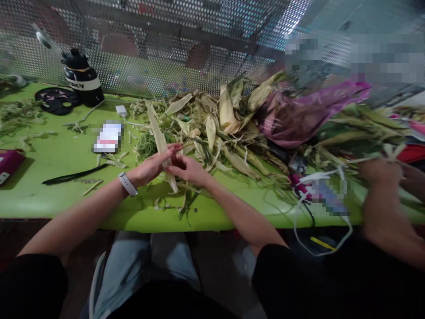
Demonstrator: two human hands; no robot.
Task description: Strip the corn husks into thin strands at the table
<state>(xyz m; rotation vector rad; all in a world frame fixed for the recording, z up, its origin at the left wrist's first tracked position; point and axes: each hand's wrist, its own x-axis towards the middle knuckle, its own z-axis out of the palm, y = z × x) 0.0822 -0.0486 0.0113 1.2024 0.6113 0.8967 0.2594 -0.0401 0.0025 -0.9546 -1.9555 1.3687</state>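
Observation:
A pale strip of corn husk slants upright between my two hands above the table's front part. My left hand, with a light watch band at the wrist, holds the strip with its fingers reaching to the right. From the other side, my right hand grips it low down, thumb and fingers bent around it. The lower end of the strip hangs below the hands. Just behind them lie a bundle of thin green strands and a heap of loose corn husks.
On the green table lie a phone, a dark thin strip and a black bottle. A pink plastic bag rests on the husks. At right, a co-worker's hands work near a white cable.

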